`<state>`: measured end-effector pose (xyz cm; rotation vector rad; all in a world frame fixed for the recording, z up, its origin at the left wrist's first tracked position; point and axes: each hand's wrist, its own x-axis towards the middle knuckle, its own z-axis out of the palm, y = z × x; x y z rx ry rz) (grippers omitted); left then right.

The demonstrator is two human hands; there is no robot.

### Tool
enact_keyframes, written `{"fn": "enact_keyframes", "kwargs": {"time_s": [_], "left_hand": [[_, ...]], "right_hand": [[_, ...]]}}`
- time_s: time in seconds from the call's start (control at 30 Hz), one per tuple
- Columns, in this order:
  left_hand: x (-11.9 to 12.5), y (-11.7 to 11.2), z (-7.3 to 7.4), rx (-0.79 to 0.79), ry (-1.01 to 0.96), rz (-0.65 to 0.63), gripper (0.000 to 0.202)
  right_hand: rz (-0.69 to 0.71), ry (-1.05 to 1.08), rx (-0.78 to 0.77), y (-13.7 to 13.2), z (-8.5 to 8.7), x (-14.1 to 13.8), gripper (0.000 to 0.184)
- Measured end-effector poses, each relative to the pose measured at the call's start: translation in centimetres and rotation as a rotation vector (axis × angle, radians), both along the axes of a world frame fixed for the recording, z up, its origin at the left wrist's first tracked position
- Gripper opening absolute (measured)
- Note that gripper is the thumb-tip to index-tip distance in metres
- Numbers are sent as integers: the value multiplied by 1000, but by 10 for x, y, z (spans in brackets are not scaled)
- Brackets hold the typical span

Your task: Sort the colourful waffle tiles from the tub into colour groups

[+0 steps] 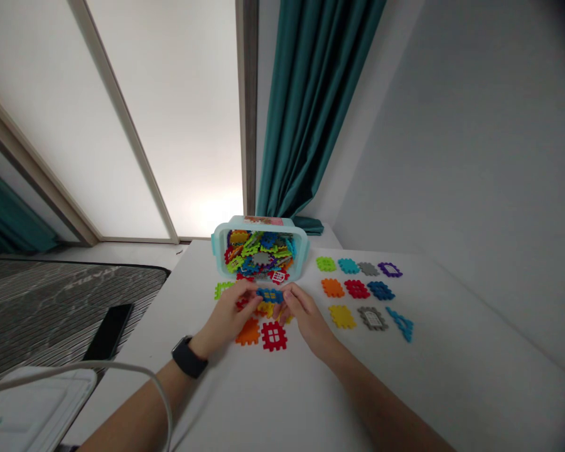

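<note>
Head view: I saw the left hand [226, 315] pinching one end of the blue piece [269, 295], held before the box [303, 251], where many pieces [262, 258] were left; the right hand [309, 315] gripped the other end; rightmost, ten pieces [356, 289] already lay in rows

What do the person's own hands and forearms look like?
The left hand and right hand are bare, as are the visible forearms. A black wristwatch circles the left wrist; a pale cable crosses before the left forearm.
</note>
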<state>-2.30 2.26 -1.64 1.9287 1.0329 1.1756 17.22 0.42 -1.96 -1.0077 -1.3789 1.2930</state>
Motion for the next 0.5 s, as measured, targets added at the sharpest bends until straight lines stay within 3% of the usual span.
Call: {"fn": "enact_keyframes", "kwargs": {"time_s": [0.1, 0.2, 0.27, 0.4, 0.5], "left_hand": [[-4, -2, 1, 238, 170, 12, 14], [-7, -3, 4, 317, 199, -21, 14], [-8, -3, 8, 292, 198, -84, 19], [-12, -3, 13, 151, 189, -173, 59], [-15, -1, 13, 125, 205, -188, 54]], "right_hand": [[35, -22, 25, 1, 0, 1, 41], [30, -79, 98, 1, 1, 5, 33], [14, -199, 196, 1, 4, 10, 25], [7, -479, 404, 0, 9, 22, 26], [48, -537, 461, 1, 11, 27, 31]]}}
